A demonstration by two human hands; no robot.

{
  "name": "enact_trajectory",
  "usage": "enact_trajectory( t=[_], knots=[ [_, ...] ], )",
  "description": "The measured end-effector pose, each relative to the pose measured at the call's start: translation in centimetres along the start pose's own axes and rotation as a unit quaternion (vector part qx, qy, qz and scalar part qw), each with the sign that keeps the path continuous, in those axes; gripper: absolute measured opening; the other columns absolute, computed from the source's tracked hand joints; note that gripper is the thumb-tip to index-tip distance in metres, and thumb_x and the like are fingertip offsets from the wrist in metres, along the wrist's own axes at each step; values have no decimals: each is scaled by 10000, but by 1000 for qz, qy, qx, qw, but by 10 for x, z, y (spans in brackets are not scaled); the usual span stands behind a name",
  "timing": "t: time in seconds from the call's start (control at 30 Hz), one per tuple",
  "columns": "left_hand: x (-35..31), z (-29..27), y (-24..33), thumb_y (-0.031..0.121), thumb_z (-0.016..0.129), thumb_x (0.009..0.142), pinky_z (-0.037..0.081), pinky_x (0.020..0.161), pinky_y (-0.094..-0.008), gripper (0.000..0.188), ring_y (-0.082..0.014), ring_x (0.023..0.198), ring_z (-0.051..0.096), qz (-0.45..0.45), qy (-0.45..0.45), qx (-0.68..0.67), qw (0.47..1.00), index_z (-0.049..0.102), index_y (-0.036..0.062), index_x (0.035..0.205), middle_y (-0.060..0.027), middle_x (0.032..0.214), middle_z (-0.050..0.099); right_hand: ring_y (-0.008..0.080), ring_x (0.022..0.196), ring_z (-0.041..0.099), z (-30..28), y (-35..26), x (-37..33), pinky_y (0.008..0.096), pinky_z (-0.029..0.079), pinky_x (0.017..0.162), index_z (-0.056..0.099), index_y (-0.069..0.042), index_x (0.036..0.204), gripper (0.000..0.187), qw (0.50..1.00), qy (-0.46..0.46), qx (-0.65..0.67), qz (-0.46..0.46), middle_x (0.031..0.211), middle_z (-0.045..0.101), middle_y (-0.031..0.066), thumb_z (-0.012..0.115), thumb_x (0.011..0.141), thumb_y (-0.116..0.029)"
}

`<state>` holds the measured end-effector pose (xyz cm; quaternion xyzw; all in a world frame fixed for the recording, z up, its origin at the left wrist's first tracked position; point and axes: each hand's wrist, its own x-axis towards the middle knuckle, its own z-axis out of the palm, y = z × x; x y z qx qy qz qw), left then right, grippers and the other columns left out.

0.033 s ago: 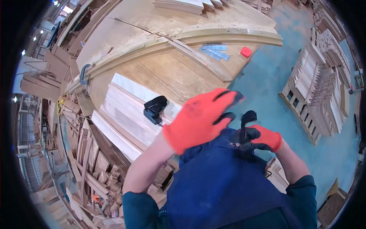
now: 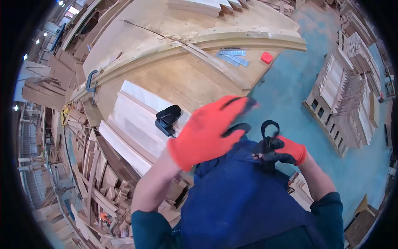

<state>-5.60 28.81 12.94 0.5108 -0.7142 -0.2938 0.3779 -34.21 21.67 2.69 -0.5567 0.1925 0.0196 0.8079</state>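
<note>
My left hand [image 2: 211, 129], in an orange-red glove with dark fingertips, hovers in front of my dark blue garment [image 2: 236, 195]. Its fingers are apart and hold nothing. At my waist on the right, my gloved right hand [image 2: 286, 150] is closed round a black strap [image 2: 270, 123], whose free end curls up in a loop above the fingers. A black boxy item with a band [image 2: 168, 119] lies on pale boards [image 2: 143, 108] left of my left hand.
A wooden workbench [image 2: 174, 76] carries a long wooden rail [image 2: 248, 39], blue-grey staple strips [image 2: 232, 57] and a red object [image 2: 266, 57]. A blue clamp [image 2: 91, 85] grips the bench's left edge. Stacked wood parts [image 2: 344, 95] stand right; offcuts [image 2: 112, 195] lie lower left.
My left hand has shifted a little left and down, away from my right hand. The black strap's end has opened into a clearer loop, while my right hand stays nearly in place.
</note>
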Motion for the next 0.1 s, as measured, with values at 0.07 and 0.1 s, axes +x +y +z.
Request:
enact_trajectory(
  t=[0.07, 0.1],
  knots=[
    [-27, -48, 22, 142, 765, 819, 548, 903, -363, 614, -262, 1065, 687, -38, 67, -27, 997, 557, -1, 1379, -147, 1252, 652, 198, 1037, 680, -9, 11, -11, 351, 553, 906, 678, -3, 1152, 269, 991, 45, 116, 45, 1132, 714, 105, 700, 940, -168],
    [-36, -70, 29, 246, 806, 806, 549, 919, -382, 696, -260, 1115, 681, -51, 97, -57, 992, 543, 3, 1403, -147, 1257, 653, 204, 1032, 685, -15, 19, -22, 358, 565, 890, 680, -8, 1143, 254, 979, 84, 173, 71, 1139, 711, 108, 691, 948, -170]
  ],
)
